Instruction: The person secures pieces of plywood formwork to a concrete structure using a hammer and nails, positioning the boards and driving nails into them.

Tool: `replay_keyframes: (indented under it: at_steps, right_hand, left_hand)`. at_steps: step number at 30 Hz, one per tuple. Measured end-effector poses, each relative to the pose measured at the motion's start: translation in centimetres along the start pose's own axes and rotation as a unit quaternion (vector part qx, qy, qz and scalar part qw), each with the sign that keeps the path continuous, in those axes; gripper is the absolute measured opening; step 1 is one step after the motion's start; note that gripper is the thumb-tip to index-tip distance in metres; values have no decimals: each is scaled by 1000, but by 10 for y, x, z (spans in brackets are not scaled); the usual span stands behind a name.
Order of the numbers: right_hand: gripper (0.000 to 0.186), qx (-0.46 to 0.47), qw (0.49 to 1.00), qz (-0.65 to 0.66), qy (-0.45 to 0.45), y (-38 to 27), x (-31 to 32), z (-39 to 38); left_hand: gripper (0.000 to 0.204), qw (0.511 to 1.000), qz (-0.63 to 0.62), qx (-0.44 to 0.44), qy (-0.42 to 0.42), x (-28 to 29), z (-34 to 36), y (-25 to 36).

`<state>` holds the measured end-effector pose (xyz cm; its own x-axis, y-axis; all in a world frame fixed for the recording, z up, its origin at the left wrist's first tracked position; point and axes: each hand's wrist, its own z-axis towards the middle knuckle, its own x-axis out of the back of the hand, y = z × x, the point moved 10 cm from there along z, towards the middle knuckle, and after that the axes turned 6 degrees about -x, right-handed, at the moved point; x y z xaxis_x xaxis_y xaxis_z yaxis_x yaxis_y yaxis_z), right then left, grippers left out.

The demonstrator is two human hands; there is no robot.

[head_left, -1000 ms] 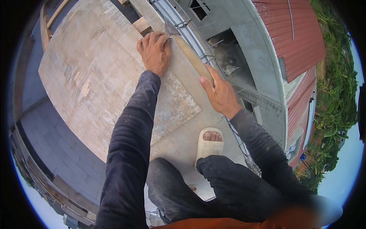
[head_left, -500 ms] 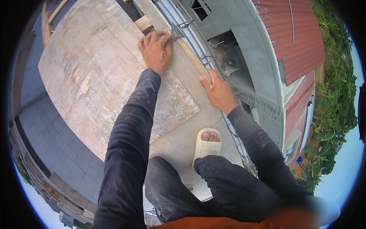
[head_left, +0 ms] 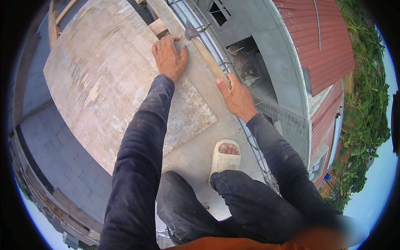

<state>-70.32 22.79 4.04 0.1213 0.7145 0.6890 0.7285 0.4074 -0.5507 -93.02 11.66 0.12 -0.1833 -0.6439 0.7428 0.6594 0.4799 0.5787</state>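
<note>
My right hand [head_left: 239, 96] is wrapped round the pale wooden handle [head_left: 208, 58] of a tool, likely a hammer, whose dark metal head [head_left: 191, 31] is at the upper end, just right of my left fingers. My left hand [head_left: 169, 58] rests with curled fingers at the upper right part of a large, pale, worn board [head_left: 96, 96]; what its fingertips hold, if anything, is too small to make out. A narrower grey-beige strip of surface [head_left: 229, 129] runs beside the board, under my sandalled foot [head_left: 225, 158].
Steel rebar [head_left: 223, 52] runs along the edge at right. Beyond it, lower down, stand a grey concrete building [head_left: 287, 79] and red corrugated roofs [head_left: 316, 46], with greenery farther out. At left is a lower grey block surface [head_left: 66, 154]. Timber pieces [head_left: 158, 26] lie at the top.
The tool's head has risen slightly away from my left fingers, and my right hand has shifted a little left with the handle. My left hand has stayed at about the same place on the board.
</note>
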Motion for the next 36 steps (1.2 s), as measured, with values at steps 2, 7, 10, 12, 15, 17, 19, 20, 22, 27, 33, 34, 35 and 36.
replay_keyframes:
  at_steps: [2, 7, 10, 12, 15, 17, 19, 20, 22, 27, 33, 34, 35, 36]
  right_hand:
    - [68, 65, 995, 51, 50, -17, 8, -11]
    - [70, 107, 990, 57, 78, -21, 10, -21]
    - [69, 13, 998, -56, 5, 11, -5, -1]
    - [67, -13, 996, -86, -20, 10, -11, 4]
    - [65, 112, 988, 37, 103, -26, 8, -19]
    - [65, 131, 984, 43, 109, -19, 2, -21]
    - [65, 92, 993, -4, 76, -4, -3, -10]
    - [65, 42, 997, -52, 34, 9, -7, 3]
    - [65, 13, 997, -69, 18, 7, -13, 3]
    - [64, -3, 998, -65, 20, 8, -17, -1]
    - [65, -39, 999, 23, 12, 7, -22, -29]
    - [64, -50, 998, 30, 9, 16, -29, -40]
    - [63, -64, 997, 33, 9, 32, -39, -50]
    - [62, -74, 997, 37, 9, 43, -46, -58]
  left_hand:
    - [49, 999, -35, -23, 17, 9, -3, -7]
    - [77, 996, 10, -45, -81, 28, -44, -2]
    - [90, 980, 89, -28, -177, 30, -94, 5]
    - [101, 966, 112, -22, -230, 29, -117, -1]
    - [100, 968, 131, -38, -212, 32, -118, -6]
    - [100, 965, 132, -33, -225, 31, -121, -8]
    - [100, 964, 128, -34, -231, 27, -118, -5]
    - [101, 964, 126, -35, -232, 24, -117, -3]
    - [101, 963, 131, -37, -233, 27, -120, -5]
    - [102, 959, 137, -19, -248, 28, -118, -11]
    - [96, 979, 64, 132, -141, 109, -154, -53]
    - [95, 979, 64, 183, -64, 148, -189, -73]
    - [95, 965, 120, 233, 5, 189, -229, -93]
    - [99, 930, 180, 318, 40, 229, -291, -124]
